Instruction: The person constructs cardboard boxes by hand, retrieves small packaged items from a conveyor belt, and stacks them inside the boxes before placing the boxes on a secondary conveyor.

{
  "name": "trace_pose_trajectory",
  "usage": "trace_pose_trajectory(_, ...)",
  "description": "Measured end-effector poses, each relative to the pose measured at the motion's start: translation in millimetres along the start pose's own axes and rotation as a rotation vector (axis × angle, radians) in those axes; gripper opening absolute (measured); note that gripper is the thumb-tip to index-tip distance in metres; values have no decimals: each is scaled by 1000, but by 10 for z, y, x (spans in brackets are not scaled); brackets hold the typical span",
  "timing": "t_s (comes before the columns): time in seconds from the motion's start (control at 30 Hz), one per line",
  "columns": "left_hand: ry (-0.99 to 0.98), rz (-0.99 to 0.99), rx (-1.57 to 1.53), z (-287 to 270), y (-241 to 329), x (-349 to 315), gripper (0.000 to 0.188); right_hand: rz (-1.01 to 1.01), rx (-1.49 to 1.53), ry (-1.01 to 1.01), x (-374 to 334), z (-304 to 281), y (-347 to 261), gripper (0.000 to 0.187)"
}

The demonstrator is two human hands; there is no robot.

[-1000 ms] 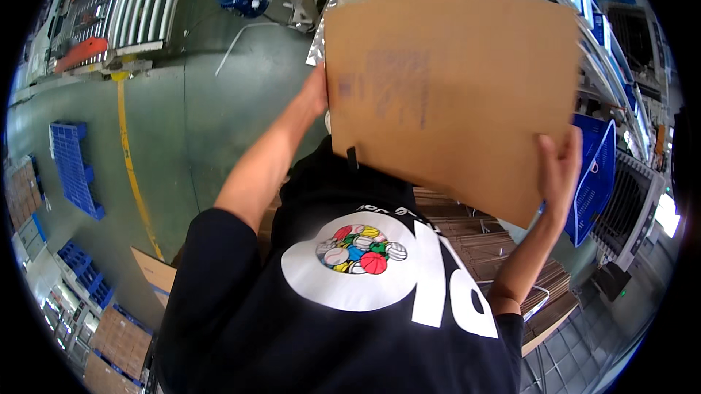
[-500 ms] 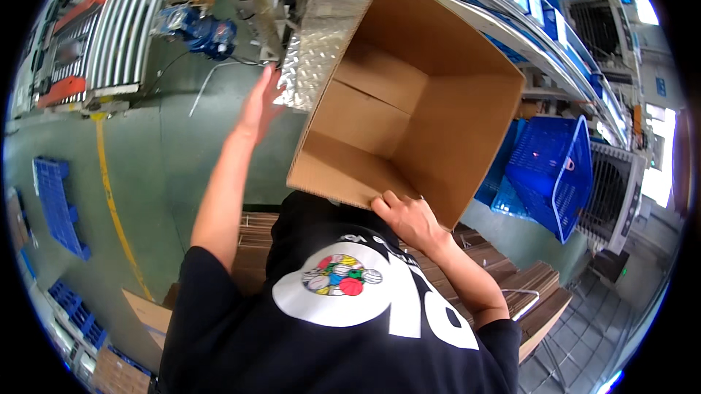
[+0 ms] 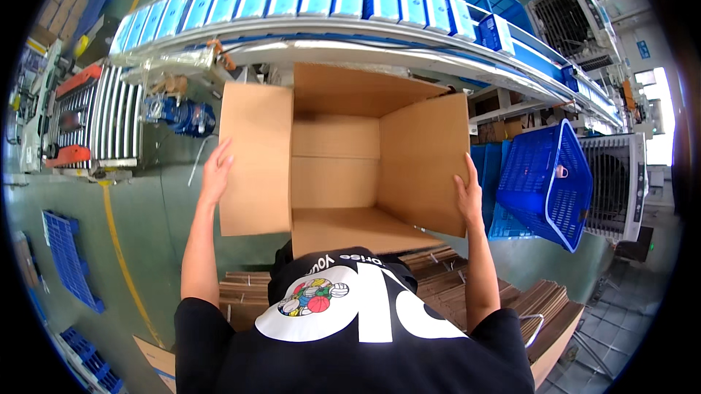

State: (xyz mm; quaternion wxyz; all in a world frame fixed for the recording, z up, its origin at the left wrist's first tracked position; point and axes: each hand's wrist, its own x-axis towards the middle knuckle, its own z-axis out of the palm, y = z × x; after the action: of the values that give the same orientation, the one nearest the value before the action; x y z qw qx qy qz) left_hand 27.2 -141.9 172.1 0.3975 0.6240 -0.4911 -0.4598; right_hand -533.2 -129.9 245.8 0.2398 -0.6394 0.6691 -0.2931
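An empty, open cardboard box (image 3: 336,182) is in front of my body, its open top toward me. One flap (image 3: 255,160) is folded outward on the left, and my left hand (image 3: 216,173) holds its outer edge. At the right, my right hand (image 3: 469,191) grips the edge of the box's right panel (image 3: 427,160), with the thumb toward the inside. The near flap (image 3: 354,232) slants toward my shirt. Both hands are level with the middle of the box, which hides what lies directly beneath it.
Beyond the box runs a conveyor (image 3: 314,32) with a row of blue-and-white packages. A blue basket (image 3: 544,182) stands at right, beside a grilled cooler (image 3: 617,182). Bundled flat cardboard (image 3: 540,314) is stacked near my body. A roller conveyor (image 3: 117,113) and blue motor (image 3: 181,115) are left.
The box has turned upright to my view, and its left flap now spreads outward. My left hand has come to that flap; my right hand has moved from the near edge to the right side.
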Motion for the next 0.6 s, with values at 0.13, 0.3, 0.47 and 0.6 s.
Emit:
trace_pose_trajectory(0.13, 136, -73, 168, 270, -428, 181, 45, 46, -82, 24, 238, -119, 681, 59)
trace_pose_trajectory(0.3, 276, -237, 1065, 684, -68, 538, 50, 135, -768, -441, 593, 644, 2299, 55)
trace_pose_trajectory(0.47, 350, 434, 665, 1195, 1609, 1009, 38, -333, -392, 136, 2445, -330, 928, 40)
trace_pose_trajectory(0.6, 110, 391, 178, 1869, 2367, 2025, 37, -143, -187, 309, 3600, -765, 574, 77)
